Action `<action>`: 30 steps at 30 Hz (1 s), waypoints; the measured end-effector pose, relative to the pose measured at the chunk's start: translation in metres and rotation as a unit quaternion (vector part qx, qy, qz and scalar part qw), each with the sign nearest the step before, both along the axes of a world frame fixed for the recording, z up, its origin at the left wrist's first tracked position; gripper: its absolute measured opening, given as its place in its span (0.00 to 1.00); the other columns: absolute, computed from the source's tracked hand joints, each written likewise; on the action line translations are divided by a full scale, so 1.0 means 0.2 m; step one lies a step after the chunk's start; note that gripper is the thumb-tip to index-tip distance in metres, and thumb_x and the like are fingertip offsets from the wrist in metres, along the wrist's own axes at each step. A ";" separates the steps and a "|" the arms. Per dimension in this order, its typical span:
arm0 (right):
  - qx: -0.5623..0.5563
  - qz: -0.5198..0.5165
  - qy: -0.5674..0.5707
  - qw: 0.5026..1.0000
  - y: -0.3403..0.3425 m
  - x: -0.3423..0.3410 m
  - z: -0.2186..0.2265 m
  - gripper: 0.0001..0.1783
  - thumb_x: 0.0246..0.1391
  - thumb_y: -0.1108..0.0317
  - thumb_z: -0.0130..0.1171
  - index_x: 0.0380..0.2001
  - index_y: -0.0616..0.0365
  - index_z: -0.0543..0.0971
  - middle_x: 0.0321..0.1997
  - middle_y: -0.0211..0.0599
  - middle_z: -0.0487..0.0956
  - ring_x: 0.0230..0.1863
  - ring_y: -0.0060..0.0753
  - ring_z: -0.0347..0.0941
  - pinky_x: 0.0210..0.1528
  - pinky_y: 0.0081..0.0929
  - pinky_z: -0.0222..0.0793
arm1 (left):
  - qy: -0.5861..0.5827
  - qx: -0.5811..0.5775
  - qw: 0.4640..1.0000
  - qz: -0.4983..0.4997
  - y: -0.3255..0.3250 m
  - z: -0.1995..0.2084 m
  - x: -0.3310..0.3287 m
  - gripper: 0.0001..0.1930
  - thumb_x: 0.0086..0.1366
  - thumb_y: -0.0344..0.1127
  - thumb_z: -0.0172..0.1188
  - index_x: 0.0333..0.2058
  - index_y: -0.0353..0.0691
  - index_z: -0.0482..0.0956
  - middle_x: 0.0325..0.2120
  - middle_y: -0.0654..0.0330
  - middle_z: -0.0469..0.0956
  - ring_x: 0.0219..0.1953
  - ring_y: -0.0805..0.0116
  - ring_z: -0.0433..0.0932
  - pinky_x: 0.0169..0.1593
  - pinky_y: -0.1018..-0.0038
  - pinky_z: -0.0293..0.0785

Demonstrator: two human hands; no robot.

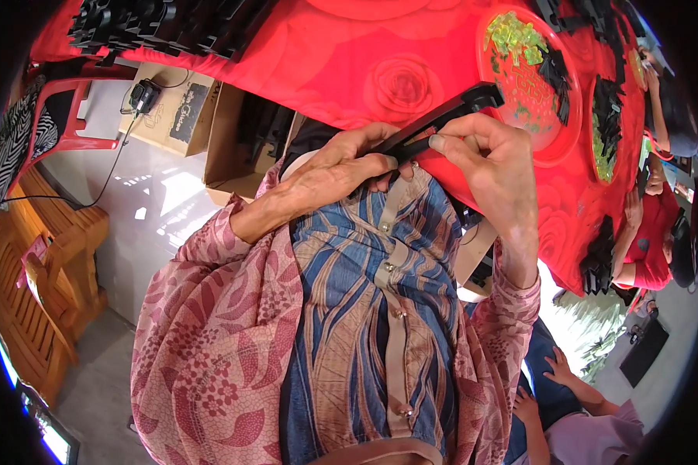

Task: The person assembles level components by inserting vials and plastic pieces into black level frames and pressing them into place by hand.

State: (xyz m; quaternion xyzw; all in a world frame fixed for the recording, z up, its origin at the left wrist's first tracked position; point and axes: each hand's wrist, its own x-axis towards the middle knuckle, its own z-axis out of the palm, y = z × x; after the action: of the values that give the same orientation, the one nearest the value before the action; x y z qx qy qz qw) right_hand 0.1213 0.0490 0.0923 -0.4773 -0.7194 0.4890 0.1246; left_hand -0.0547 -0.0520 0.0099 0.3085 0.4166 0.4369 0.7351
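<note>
Long black plastic part [440, 118] sits between both hands, held in the air just above the person's chest, at the near edge of the red rose-print tablecloth [349, 54]. It runs diagonally; its far end is up and to the right, reaching toward the red tray.

Left hand [341, 167]: fingers closed around the part's lower end, thumb on top. Right hand [488, 155]: fingers curled, pinching the part near its middle, thumb pressed against the edge.

Containers:
- Round red tray [560, 139] on the cloth just beyond the right hand: holds a heap of small translucent green pieces [516, 39] plus a few black parts [554, 74] along its right side.
- Second tray [606, 132] further right: more green pieces with black parts stacked over them; mostly covered, rim hard to see.
- Open cardboard box [229, 132] on the floor under the table edge; contents dark, cannot tell what.

A pile of black parts [163, 27] lies at the cloth's far left. Wooden bench [43, 263] stands at left. Other people sit at right, and a child's hands [551, 380] show at lower right.
</note>
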 end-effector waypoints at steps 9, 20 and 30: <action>0.044 0.006 -0.027 0.999 0.01 -0.02 -0.04 0.04 0.50 0.74 0.63 0.26 0.64 0.81 0.09 0.25 0.65 0.12 0.14 0.54 0.16 0.25 0.48 | -0.001 0.001 1.000 -0.011 0.00 0.00 -0.02 0.21 0.65 0.27 0.49 0.57 0.31 0.68 0.39 0.62 0.79 0.31 0.80 0.70 0.41 0.83 0.69; 0.087 0.044 -0.102 0.990 0.01 -0.07 0.05 0.07 0.47 0.70 0.60 0.25 0.65 0.80 0.19 0.47 0.79 0.20 0.42 0.77 0.26 0.37 0.70 | 0.007 0.032 0.999 -0.010 0.03 0.00 -0.03 0.16 0.64 0.29 0.50 0.50 0.30 0.68 0.38 0.61 0.80 0.31 0.77 0.72 0.39 0.79 0.69; 0.181 0.071 -0.117 0.974 -0.01 -0.09 0.02 0.07 0.45 0.69 0.60 0.24 0.64 0.79 0.18 0.47 0.77 0.22 0.50 0.76 0.26 0.42 0.70 | 0.066 -0.012 0.997 0.028 0.02 0.00 0.01 0.14 0.64 0.30 0.47 0.46 0.33 0.71 0.32 0.61 0.76 0.28 0.76 0.69 0.37 0.78 0.66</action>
State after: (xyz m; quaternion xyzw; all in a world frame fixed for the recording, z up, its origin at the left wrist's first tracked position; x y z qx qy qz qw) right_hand 0.1029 0.0462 0.0957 -0.4482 -0.8375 0.2995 0.0891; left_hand -0.0518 -0.0477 0.0100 0.3163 0.4782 0.4308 0.6969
